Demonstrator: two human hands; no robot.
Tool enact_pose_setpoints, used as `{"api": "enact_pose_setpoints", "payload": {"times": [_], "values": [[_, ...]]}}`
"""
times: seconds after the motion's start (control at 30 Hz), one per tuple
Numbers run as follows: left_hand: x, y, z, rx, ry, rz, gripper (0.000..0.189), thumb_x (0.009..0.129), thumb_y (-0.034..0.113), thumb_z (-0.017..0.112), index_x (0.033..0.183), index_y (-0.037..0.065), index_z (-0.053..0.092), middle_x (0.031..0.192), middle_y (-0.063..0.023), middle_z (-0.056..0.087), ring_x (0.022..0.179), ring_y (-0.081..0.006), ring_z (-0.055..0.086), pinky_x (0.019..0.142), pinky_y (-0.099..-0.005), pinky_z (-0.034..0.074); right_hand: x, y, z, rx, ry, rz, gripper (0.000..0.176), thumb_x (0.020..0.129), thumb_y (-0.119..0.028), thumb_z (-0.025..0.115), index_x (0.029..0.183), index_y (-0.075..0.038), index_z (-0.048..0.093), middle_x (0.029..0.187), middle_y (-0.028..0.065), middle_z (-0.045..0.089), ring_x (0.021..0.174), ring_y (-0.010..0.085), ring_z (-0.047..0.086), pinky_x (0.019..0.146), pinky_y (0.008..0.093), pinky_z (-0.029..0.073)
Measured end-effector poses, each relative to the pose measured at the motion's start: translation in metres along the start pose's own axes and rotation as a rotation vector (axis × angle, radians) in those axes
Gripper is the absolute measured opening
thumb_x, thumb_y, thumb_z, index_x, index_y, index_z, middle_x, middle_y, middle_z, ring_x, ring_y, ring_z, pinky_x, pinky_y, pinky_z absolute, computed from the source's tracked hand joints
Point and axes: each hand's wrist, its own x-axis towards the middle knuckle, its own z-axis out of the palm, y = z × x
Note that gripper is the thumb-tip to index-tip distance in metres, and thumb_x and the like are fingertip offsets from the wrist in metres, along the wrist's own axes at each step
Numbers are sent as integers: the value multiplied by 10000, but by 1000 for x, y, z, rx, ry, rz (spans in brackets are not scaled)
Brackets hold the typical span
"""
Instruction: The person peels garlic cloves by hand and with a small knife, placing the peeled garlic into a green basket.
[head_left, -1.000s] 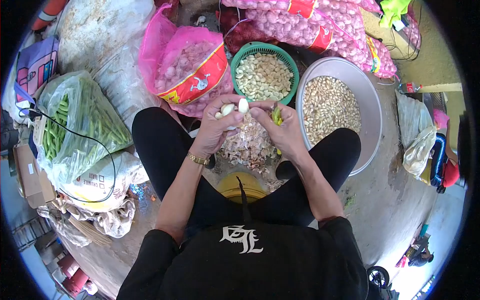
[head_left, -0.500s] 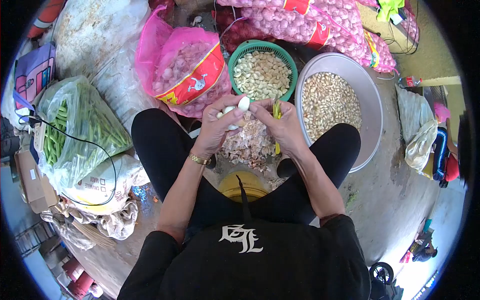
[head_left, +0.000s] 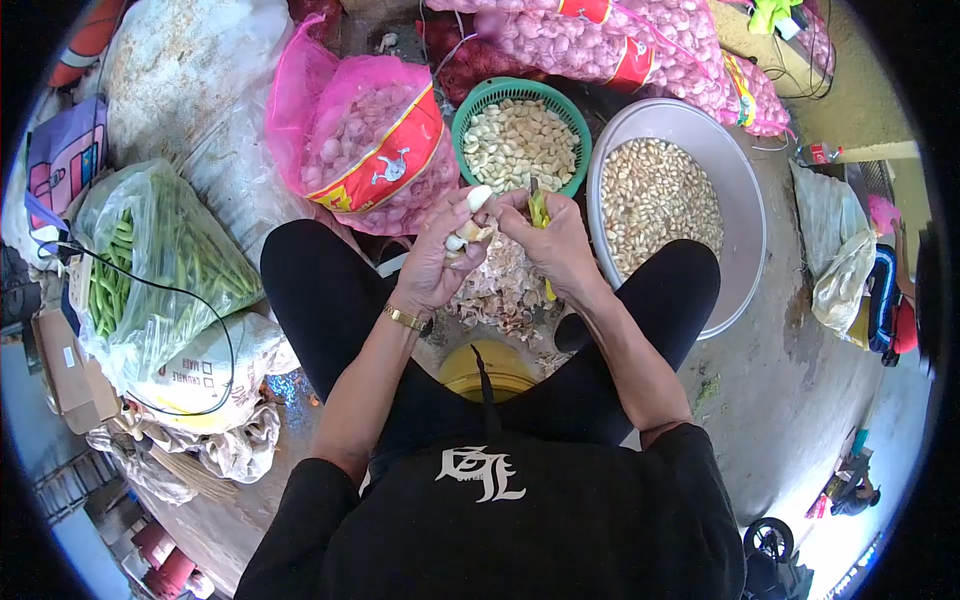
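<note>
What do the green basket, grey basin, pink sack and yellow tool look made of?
Green basket: likely moulded plastic, satin; slotted, even colour.
Grey basin: probably plastic, smooth; soft sheen.
Pink sack: likely plastic mesh, finish unclear; sheer, limp folds.
Yellow tool: likely plastic, bright solid colour; dark tip possibly metal, finish too small to tell.

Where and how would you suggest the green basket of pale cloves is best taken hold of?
I would grip the green basket by opposite parts of its round rim, coming from above. The far inner wall stands bare above the pale cloves, which likely leaves room to grip, while the pink mesh sack and grey basin crowd its sides.
</note>
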Motion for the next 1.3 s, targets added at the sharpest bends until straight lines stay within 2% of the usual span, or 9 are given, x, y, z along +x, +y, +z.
{"api": "enact_pose_setpoints", "payload": {"times": [0.33, 0.53, 0.6, 0.83, 0.93, 1.07, 1.17, 1.23, 1.3], "values": [[0, -1, 2, -24, -19, -46, 287, 945, 215, 569, 1189, 80, 500, 896, -25, 530, 641, -86, 507, 458, -137, 389, 2, 5, 4, 24, 21, -120, 185, 895, -157, 680, 945, 21, 667, 851, 45, 692, 759, 75, 615, 700, 228, 494], [-1, 0, 3, -109, -59, -67, 285, 948, 204, 566, 1197, 83, 500, 919, -35, 529, 649, -86, 503, 446, -134, 366, 1, 1, 4, 146, -14, -69, 162, 904, -136, 657, 944, 22, 664, 846, 44, 689, 746, 72, 608, 685, 229, 495], [0, 1, 4, -71, -30, -84, 286, 947, 200, 568, 1198, 82, 499, 928, -35, 529, 650, -86, 503, 445, -134, 364, 2, 3, 1, 13, 25, -82, 141, 907, -113, 636, 934, 24, 656, 836, 48, 685, 738, 72, 606, 670, 228, 492], [5, -2, -1, -13, 43, -82, 357, 956, 213, 551, 1278, 87, 465, 946, -11, 517, 645, -68, 487, 433, -136, 355, 4, 5, 3, -3, 33, -90, 132, 894, -106, 637, 920, 22, 657, 812, 39, 671, 733, 64, 593, 656, 223, 475], [3, -1, -3, -55, 16, -99, 280, 938, 185, 581, 1183, 60, 523, 914, -38, 558, 648, -83, 522, 435, -138, 361, 3, 1, 2, -12, 60, -69, 130, 879, -105, 653, 900, 22, 664, 798, 28, 660, 713, 57, 576, 644, 215, 461], [4, -1, -1, -32, 28, -131, 302, 945, 181, 578, 1214, 59, 514, 902, -36, 563, 625, -74, 521, 427, -143, 361, 7, 9, 1, -29, 120, -32, 132, 860, -105, 671, 882, 25, 666, 765, 16, 643, 671, 51, 547, 604, 210, 438], [7, -4, 1, 71, 111, 7, 317, 942, 170, 595, 1231, 53, 539, 869, -18, 585, 606, -56, 528, 429, -142, 366, 10, 15, -2, -47, 149, -51, 120, 849, -99, 677, 861, 19, 659, 733, -1, 620, 639, 43, 524, 563, 209, 415], [5, -2, 4, 373, 216, 88, 307, 933, 159, 616, 1218, 52, 582, 829, 0, 606, 594, -42, 537, 438, -141, 374, 10, 17, -2, -63, 161, -65, 109, 843, -92, 677, 846, 15, 654, 717, -11, 606, 626, 38, 513, 544, 209, 404], [7, -8, 4, 492, 218, 142, 319, 930, 165, 620, 1230, 62, 583, 847, 3, 619, 600, -41, 535, 440, -138, 364, 8, 16, -2, -119, 167, -15, 95, 832, -82, 679, 819, 4, 643, 706, -25, 589, 610, 32, 493, 526, 206, 386]]}}
